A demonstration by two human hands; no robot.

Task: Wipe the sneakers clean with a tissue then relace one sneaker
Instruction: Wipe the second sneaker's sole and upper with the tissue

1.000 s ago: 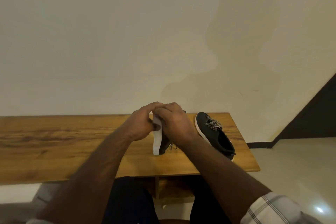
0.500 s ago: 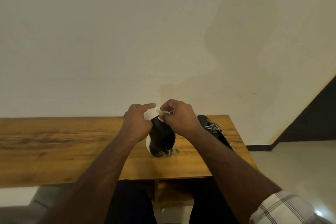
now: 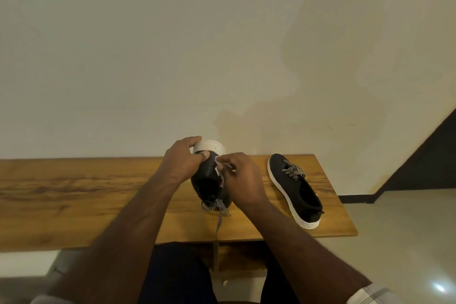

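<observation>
Wooden table point(image 3: 74, 195), long and warm-grained, set against a pale wall point(image 3: 172, 44). On its right end, second sneaker point(image 3: 294, 186) lying flat, black with a white sole, toe away and heel toward the near right corner, patterned laces bunched over the tongue; well apart from both hands, nearer the right.

Nearer the middle, held sneaker point(image 3: 209, 180) tipped up on end, white sole point(image 3: 209, 147) raised toward the wall, dark opening facing the camera, long axis running from the table edge up and away. Lower end resting on or just above the wood, hard to tell which. Black-and-white lace point(image 3: 218, 212) spilling loose from the bottom, one strand trailing over the table edge.

Left hand point(image 3: 183, 161) wrapped round the upper left side, fingers over the sole, thumb on the black upper, steadying. Right hand point(image 3: 240, 175) just right of the shoe, fingers curled and pinching a crumpled white tissue point(image 3: 219, 173) against the upper's right flank. Tissue touching the shoe, so wiping seemingly under way; next stroke likely down that side toward the laces. Relacing not yet begun.
</observation>
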